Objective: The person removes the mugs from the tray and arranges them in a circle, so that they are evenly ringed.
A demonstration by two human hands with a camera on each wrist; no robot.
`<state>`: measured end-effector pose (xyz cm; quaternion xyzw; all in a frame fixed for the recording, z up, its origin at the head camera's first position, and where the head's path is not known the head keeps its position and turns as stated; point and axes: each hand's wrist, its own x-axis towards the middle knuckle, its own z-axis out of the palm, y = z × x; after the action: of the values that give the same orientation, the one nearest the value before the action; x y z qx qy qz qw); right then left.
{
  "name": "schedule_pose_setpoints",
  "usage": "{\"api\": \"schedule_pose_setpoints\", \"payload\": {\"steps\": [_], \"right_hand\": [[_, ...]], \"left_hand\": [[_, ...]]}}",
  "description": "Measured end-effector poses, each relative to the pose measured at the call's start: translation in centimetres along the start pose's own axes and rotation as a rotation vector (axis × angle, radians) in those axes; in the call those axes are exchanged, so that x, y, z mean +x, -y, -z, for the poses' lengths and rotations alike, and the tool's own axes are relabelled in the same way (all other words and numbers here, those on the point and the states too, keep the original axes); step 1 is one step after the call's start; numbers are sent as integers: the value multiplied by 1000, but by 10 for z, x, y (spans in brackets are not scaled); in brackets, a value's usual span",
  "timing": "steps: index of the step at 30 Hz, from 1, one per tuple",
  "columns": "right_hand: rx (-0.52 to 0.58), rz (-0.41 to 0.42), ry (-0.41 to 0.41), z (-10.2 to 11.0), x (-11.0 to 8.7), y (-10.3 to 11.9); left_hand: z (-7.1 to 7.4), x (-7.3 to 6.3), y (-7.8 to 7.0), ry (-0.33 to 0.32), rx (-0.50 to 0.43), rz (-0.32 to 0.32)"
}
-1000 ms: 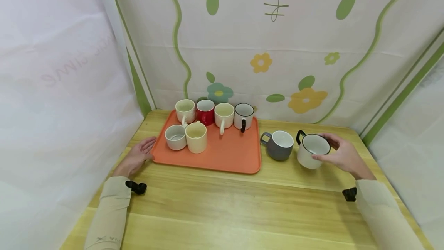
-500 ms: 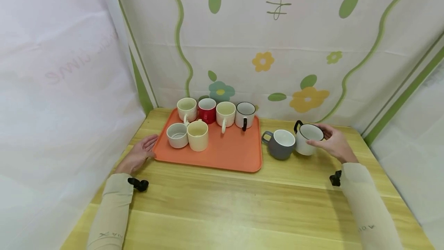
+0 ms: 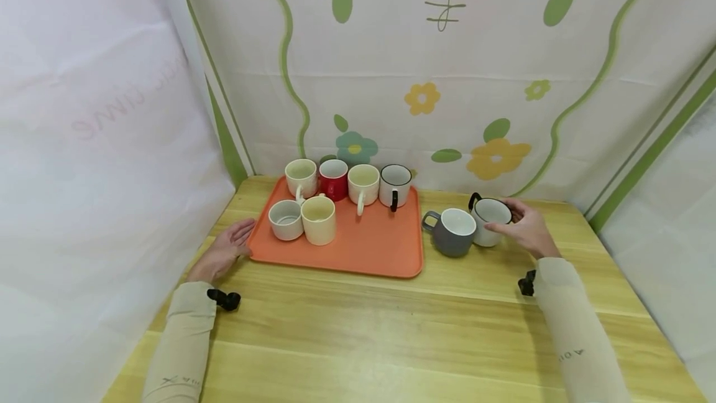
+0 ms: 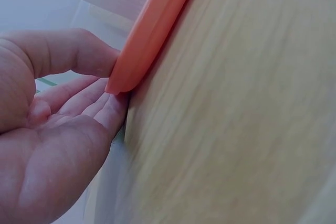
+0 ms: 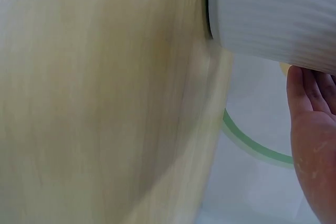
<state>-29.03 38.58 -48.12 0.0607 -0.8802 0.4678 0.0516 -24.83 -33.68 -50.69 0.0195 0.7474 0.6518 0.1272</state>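
My right hand (image 3: 528,227) grips a white mug with a black rim (image 3: 485,238), thumb on the near side and fingers behind. In the right wrist view its ribbed wall (image 5: 268,14) shows, with the base right at the tabletop. Just left of it stands a grey mug (image 3: 452,241), its handle pointing left. My left hand (image 3: 226,247) holds the near-left corner of an orange tray (image 3: 375,254). Close up, the thumb (image 4: 97,56) meets the tray's rim (image 4: 157,19), with the fingers extended on the other side of the corner.
Along the tray's back stand a cream mug (image 3: 301,182), a red mug (image 3: 334,186), another cream mug (image 3: 362,188) and a white black-rimmed mug (image 3: 394,185). In front are a pale grey cup (image 3: 286,229) and a yellow mug (image 3: 319,229). Fabric walls (image 3: 358,48) enclose the wooden table (image 3: 380,341).
My right hand has moved left and away from me with the white mug, bringing it down beside the grey mug. The left hand has stayed at the tray corner.
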Motion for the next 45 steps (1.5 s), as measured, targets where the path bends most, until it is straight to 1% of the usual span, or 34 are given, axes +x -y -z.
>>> {"api": "schedule_pose_setpoints", "payload": {"steps": [6,12,15,17,20,22,25,28,32,36,39,45], "right_hand": [[30,3,26,-4,0,3],[28,-2,51,-3,2,4],[38,-7,79,-3,5,7],[14,-13,103,-2,8,11],[-42,-36,136,2,10,19],[-77,-50,143,6,11,27],[-79,-55,132,12,10,41],[-76,-35,111,10,8,59],[-72,23,79,-1,4,88],[-40,79,59,-22,-3,114],[-17,112,70,-42,-8,129],[-21,183,116,-91,-15,164]], "left_hand": [[2,-2,5,-5,7,13],[2,-1,7,3,9,-5],[2,-1,7,4,-1,-9],[2,-2,6,5,-7,-11],[4,-3,5,1,-11,-6],[5,-4,5,4,-7,-3],[6,-6,4,2,-4,0],[7,-7,3,-9,-2,2],[7,-7,3,-22,4,5],[6,-7,2,-13,-5,1],[5,-6,2,-4,-13,0],[2,-3,1,9,-17,7]]}}
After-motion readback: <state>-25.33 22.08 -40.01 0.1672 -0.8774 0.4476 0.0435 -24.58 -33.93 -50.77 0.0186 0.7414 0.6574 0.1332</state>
